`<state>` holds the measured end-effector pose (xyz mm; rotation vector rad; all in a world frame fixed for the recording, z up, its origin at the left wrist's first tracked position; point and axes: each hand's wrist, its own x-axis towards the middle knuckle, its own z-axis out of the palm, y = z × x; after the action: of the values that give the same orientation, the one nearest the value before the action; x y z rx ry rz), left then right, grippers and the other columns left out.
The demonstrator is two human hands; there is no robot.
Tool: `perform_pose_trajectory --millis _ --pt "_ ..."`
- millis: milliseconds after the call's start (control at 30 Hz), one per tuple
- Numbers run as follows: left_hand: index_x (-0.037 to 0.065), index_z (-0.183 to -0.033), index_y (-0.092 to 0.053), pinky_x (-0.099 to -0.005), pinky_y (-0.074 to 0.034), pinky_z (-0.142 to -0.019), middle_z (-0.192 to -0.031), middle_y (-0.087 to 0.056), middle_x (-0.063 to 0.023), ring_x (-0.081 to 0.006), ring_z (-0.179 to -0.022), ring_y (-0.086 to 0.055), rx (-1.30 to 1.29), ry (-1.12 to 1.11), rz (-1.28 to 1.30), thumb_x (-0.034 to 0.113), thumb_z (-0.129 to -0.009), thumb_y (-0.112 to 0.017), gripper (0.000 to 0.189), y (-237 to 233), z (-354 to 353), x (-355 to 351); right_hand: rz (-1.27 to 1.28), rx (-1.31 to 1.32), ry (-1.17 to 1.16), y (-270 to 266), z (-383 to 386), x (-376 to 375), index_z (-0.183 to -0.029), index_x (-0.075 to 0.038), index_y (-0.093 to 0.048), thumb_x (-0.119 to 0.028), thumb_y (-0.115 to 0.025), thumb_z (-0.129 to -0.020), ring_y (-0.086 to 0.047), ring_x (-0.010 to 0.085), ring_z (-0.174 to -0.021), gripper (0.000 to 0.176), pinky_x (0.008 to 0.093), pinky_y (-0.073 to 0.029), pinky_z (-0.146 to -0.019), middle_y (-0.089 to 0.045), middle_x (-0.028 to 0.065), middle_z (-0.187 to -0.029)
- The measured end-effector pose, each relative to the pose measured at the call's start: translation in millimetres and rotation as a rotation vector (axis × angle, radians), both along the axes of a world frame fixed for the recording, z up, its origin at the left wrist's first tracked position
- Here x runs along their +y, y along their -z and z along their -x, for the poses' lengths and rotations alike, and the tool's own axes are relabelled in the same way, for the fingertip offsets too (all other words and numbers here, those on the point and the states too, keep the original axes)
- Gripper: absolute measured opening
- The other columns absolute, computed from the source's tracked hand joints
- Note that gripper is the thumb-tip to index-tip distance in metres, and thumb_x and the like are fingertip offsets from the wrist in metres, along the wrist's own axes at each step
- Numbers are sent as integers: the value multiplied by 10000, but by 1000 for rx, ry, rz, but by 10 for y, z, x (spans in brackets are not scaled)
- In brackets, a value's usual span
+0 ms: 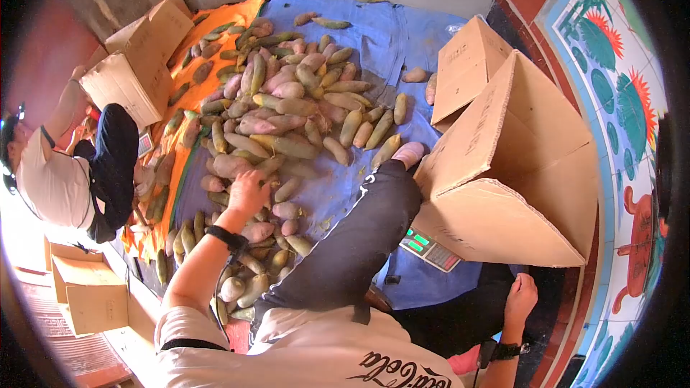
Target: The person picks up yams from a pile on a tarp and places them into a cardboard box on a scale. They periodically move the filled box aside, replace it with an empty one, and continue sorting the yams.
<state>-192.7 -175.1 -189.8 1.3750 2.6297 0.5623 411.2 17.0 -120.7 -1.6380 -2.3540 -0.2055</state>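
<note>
A broad heap of long green, yellowish and pinkish root vegetables point(291, 106), some with soil on them, lies in front of me. My left hand point(249, 195) is down among them, close to a pinkish one point(231, 167). Its fingers are curled downward, and whatever they hold is hidden beneath them. Off to the lower right, my right hand point(520, 300) rests by my bent knee with its fingers folded in and nothing seen in them. A digital scale point(430, 250) with lit green digits sits partly under a large open cardboard box point(496, 217).
Blue sheeting point(420, 36) and orange sheeting point(244, 13) lie under the heap. Another carton point(471, 61) stands behind the large box. At left, a co-worker point(61, 179) reaches to a tilted carton point(129, 90). A further box point(93, 291) stands lower left. A tiled wall point(618, 100) borders the right.
</note>
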Motion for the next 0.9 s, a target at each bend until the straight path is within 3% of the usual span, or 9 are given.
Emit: perform_pose_trajectory --millis 100,200,267,367,500,533,700,767,900 --pt "28 -1040 -590 -434 -417 -895 -1063 -581 -183 -362 -1037 -513 -60 -116 278 251 -781 -589 342 251 160 -461 19 -42 0 2 8 36 -878 -3 -595 -87 -534 -835 -580 341 -790 112 412 -464 -707 -610 154 -877" --pt "55 -1032 -606 -425 -412 -923 -1042 -600 -165 -362 -1063 -509 -202 -262 525 281 -765 -582 350 965 337 -936 20 -51 -24 36 -56 67 -884 -5 -594 -87 -534 -835 -583 342 -788 113 411 -467 -698 -611 153 -876" --pt "77 -1104 -598 -415 -397 -958 -1138 -575 -152 -345 -1128 -481 -152 -298 728 285 -772 -562 394 1468 439 -1249 15 -43 -27 35 -56 75 -889 -7 -590 -85 -531 -836 -588 344 -788 111 413 -467 -700 -611 155 -870" --pt "92 -1166 -575 -420 -376 -979 -1250 -513 -144 -324 -1184 -442 -286 -415 716 289 -773 -545 440 772 70 -1317 45 -40 -4 4 -42 75 -893 -4 -586 -84 -528 -839 -592 345 -789 112 413 -468 -702 -610 158 -865" --pt "102 -1232 -510 -438 -384 -971 -1243 -505 -146 -342 -1187 -430 -161 -406 921 429 -771 -573 570 851 -57 -1661 78 -54 16 18 -38 97 -895 2 -582 -85 -525 -845 -592 346 -793 116 410 -470 -700 -609 163 -869" --pt "116 -1252 -481 -435 -379 -975 -1292 -450 -127 -342 -1205 -395 -288 -469 891 412 -752 -600 593 1074 12 -1868 72 -51 -2 19 -44 99 -898 5 -584 -87 -523 -848 -594 345 -798 120 407 -472 -702 -610 167 -876" --pt "128 -1227 -498 -447 -409 -929 -1218 -438 -153 -337 -1146 -413 -196 -433 834 329 -737 -630 545 1113 -91 -1954 87 -40 -16 49 -93 124 -899 13 -589 -88 -518 -854 -599 344 -813 131 400 -477 -714 -612 176 -896" --pt "158 -1194 -536 -467 -376 -963 -1305 -402 -103 -333 -1232 -369 -78 -347 1012 422 -788 -601 488 1194 -45 -1951 73 -53 -30 34 -81 123 -891 17 -592 -82 -518 -851 -600 343 -818 130 394 -479 -720 -613 176 -900" --pt "180 -1238 -484 -470 -376 -953 -1324 -378 -132 -325 -1247 -359 -59 -312 1050 363 -783 -624 510 1356 40 -1970 73 -38 -13 52 -123 119 -890 15 -592 -77 -521 -843 -599 342 -812 125 392 -479 -722 -611 173 -890"
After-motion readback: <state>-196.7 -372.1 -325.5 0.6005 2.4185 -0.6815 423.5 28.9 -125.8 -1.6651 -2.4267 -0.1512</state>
